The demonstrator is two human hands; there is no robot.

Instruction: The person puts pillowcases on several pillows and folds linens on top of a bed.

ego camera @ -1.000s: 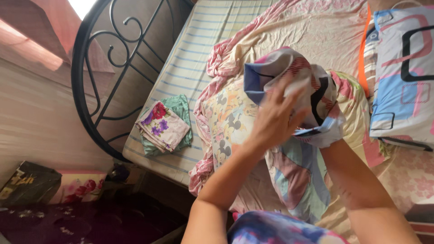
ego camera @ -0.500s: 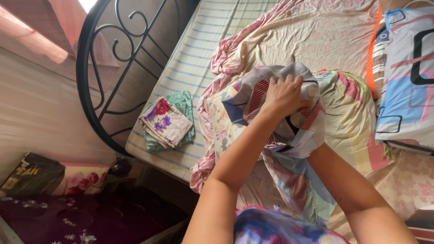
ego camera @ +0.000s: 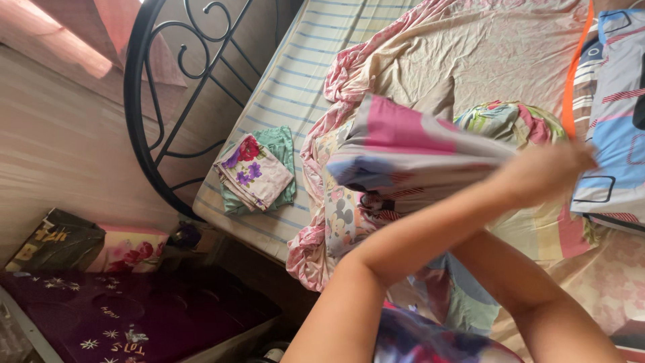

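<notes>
A patchwork pillowcase in pink, blue and grey is stretched sideways over a cartoon-print pillow on the bed. My left arm crosses over to the right. My left hand is motion-blurred and looks closed on the pillowcase's right end. My right forearm passes under the left arm, and its hand is hidden beneath the arm and the cloth.
A folded floral cloth on a green one lies on the striped mattress. A crumpled pink sheet covers the bed's middle, and another patterned pillow lies at the right. Left stands a black iron bedstead. A purple mat lies below.
My left hand has swept from the bunched pillowcase over the pillow far to the right, drawing the cloth out flat. The view has shifted slightly.
</notes>
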